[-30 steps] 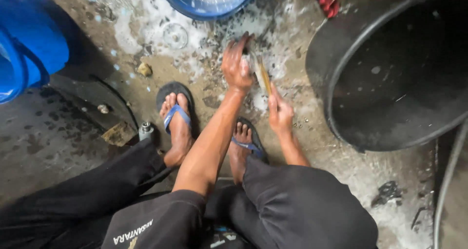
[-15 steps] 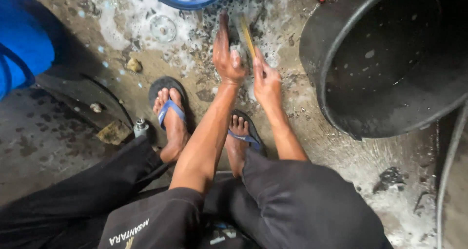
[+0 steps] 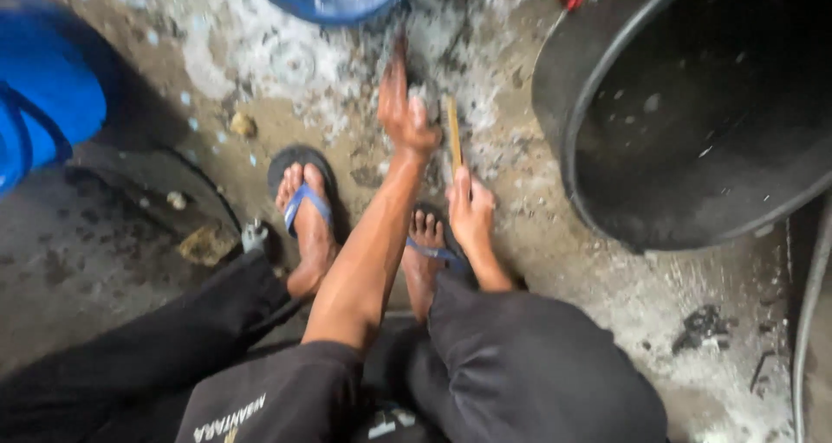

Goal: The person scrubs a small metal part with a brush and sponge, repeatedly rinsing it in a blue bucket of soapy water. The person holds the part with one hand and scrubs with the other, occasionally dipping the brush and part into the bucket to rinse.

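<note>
Right hand pinches thin wooden stick, tip beyond grip on soapy floor. Left hand spread (blurred). Best: short, firm strokes.

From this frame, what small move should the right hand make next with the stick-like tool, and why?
Probably push the yellowish tool forward under the left hand. The right hand grips its near end, the tip points at the wet, scale-flecked floor there, and whatever the left hand presses down is blurred.
</note>
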